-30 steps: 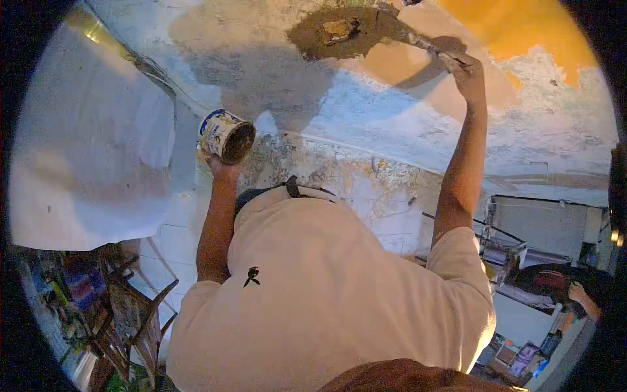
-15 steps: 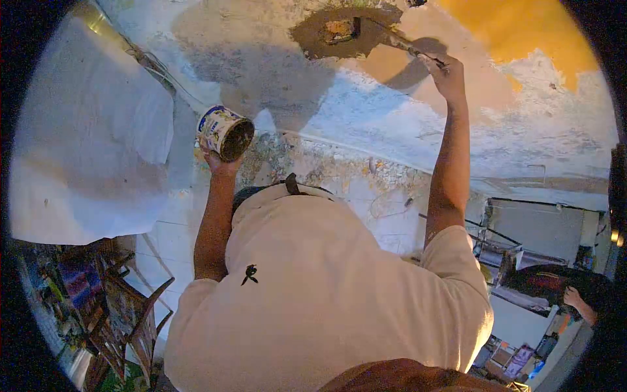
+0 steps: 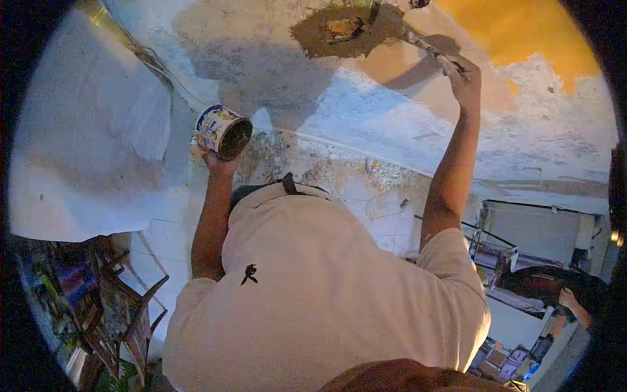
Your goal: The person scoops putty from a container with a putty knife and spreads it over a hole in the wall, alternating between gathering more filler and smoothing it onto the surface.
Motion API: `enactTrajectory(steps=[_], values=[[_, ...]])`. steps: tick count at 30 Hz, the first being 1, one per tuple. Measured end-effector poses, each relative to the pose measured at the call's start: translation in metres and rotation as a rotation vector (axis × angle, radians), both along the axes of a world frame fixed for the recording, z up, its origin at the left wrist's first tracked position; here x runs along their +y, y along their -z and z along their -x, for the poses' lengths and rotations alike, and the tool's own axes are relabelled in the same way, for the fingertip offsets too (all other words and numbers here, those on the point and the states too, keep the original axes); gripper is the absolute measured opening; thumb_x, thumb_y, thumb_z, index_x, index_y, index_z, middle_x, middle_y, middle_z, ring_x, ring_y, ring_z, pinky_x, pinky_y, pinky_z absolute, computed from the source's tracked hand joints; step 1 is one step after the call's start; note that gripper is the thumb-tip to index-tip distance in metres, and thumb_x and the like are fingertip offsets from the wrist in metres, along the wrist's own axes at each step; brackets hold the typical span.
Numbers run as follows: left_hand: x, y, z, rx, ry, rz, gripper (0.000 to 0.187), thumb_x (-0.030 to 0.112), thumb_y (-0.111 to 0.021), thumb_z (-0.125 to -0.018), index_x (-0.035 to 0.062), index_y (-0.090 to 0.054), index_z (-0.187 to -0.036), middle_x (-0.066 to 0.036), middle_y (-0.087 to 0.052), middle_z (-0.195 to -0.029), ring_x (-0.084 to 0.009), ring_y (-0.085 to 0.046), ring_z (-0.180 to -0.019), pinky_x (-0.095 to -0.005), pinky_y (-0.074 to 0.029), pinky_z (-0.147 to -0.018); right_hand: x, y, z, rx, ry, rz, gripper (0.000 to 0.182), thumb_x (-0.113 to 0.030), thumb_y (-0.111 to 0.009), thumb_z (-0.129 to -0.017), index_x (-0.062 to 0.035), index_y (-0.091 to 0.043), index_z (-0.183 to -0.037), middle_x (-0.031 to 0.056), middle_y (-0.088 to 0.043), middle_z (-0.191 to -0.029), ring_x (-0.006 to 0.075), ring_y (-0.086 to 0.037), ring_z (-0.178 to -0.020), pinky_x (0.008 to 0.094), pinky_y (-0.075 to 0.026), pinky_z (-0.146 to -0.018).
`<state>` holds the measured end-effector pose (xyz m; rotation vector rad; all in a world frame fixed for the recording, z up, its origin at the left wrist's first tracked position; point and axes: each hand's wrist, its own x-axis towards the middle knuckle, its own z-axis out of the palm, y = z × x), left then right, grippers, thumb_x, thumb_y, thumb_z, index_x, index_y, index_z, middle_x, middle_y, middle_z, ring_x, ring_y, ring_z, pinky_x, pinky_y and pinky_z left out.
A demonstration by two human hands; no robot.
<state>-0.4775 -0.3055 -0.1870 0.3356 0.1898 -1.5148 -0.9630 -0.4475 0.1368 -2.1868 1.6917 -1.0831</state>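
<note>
My left hand (image 3: 220,161) is wrapped round the base of a labelled white-and-blue can (image 3: 210,124), tilted with its mouth facing right and dark brown matter inside. My right hand (image 3: 465,77) grips the handle of a slim tool that looks like a putty knife (image 3: 421,42). Its far end is at the wall, over the right part of a dark brown, wet-looking patch (image 3: 310,36). A rough, lighter hole (image 3: 343,28) shows within that patch. The exact shape of the tool's end is hard to make out.
Peeling yellow paint (image 3: 516,29) covers the wall's upper right. Rubble (image 3: 339,163) lines the wall's foot. At left hang a white sheet (image 3: 91,144) and a cable (image 3: 173,78), with wooden furniture (image 3: 124,307) below. Another person's arm (image 3: 575,307) shows at right.
My right hand has moved slightly right and down, drawing the tool's end rightward from beside the hole. My left hand and the can have barely shifted.
</note>
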Motion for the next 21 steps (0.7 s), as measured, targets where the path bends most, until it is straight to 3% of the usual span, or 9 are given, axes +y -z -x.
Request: enactTrajectory(steps=[5, 7, 10, 14, 16, 19, 21], values=[[-0.001, -0.006, 0.001, -0.060, -0.010, -0.087, 0.065, 0.062, -0.049, -0.088, 0.0183, -0.052, -0.136, -0.009, -0.055, -0.137, -0.0352, -0.053, -0.123, -0.0541, -0.041, -0.106, 0.002, 0.021, -0.012, -0.097, -0.055, -0.004, 0.018, -0.018, -0.075, -0.085, -0.0032, -0.075, -0.096, -0.0028, -0.060, -0.069, 0.0059, -0.046, -0.059, 0.0218, -0.036, -0.052], [-0.002, 0.004, 0.000, 0.090, -0.013, 0.024, 0.063, 0.057, -0.055, -0.086, 0.0114, -0.059, -0.129, -0.013, -0.061, -0.129, -0.0360, -0.057, -0.118, -0.0539, -0.046, -0.101, 0.002, 0.024, -0.016, -0.063, -0.074, -0.024, 0.021, -0.022, -0.075, -0.085, -0.0043, -0.075, -0.096, 0.0014, -0.065, -0.070, 0.0095, -0.052, -0.058, 0.0248, -0.041, -0.054], [0.003, -0.005, 0.000, 0.069, 0.002, 0.009, 0.065, 0.059, -0.057, -0.085, 0.0122, -0.057, -0.131, -0.014, -0.060, -0.130, -0.0363, -0.057, -0.119, -0.0547, -0.046, -0.101, -0.002, 0.027, -0.028, 0.087, -0.046, 0.075, 0.017, -0.016, -0.075, -0.085, 0.0003, -0.072, -0.090, -0.0028, -0.054, -0.064, 0.0053, -0.046, -0.060, 0.0224, -0.036, -0.054], [0.002, -0.008, 0.001, -0.061, 0.003, -0.014, 0.067, 0.063, -0.047, -0.088, 0.0172, -0.051, -0.137, -0.011, -0.055, -0.138, -0.0364, -0.051, -0.126, -0.0549, -0.043, -0.104, 0.001, 0.011, -0.036, 0.167, -0.044, 0.163, 0.018, -0.017, -0.076, -0.085, 0.0004, -0.072, -0.090, -0.0018, -0.057, -0.066, 0.0058, -0.047, -0.061, 0.0228, -0.038, -0.055], [0.002, -0.007, 0.001, -0.035, -0.001, 0.044, 0.070, 0.059, -0.060, -0.083, 0.0130, -0.052, -0.135, -0.014, -0.058, -0.132, -0.0373, -0.056, -0.119, -0.0559, -0.046, -0.100, 0.001, 0.001, -0.035, 0.130, -0.002, 0.161, 0.018, -0.016, -0.076, -0.085, 0.0008, -0.072, -0.092, 0.0000, -0.060, -0.068, 0.0066, -0.049, -0.063, 0.0232, -0.041, -0.057], [0.002, -0.009, 0.001, 0.033, 0.024, 0.016, 0.070, 0.060, -0.059, -0.083, 0.0131, -0.053, -0.134, -0.014, -0.058, -0.132, -0.0371, -0.056, -0.119, -0.0562, -0.045, -0.101, -0.002, -0.008, -0.026, 0.091, -0.034, 0.207, 0.019, -0.014, -0.075, -0.085, 0.0012, -0.072, -0.097, 0.0018, -0.064, -0.074, 0.0068, -0.052, -0.067, 0.0230, -0.043, -0.060], [-0.001, 0.001, 0.000, 0.009, -0.008, -0.018, 0.069, 0.060, -0.059, -0.083, 0.0154, -0.052, -0.135, -0.013, -0.057, -0.134, -0.0371, -0.054, -0.122, -0.0574, -0.044, -0.102, 0.006, -0.024, -0.026, 0.113, 0.025, 0.087, 0.022, -0.014, -0.074, -0.085, 0.0014, -0.072, -0.101, 0.0028, -0.066, -0.079, 0.0078, -0.055, -0.072, 0.0236, -0.045, -0.065]])
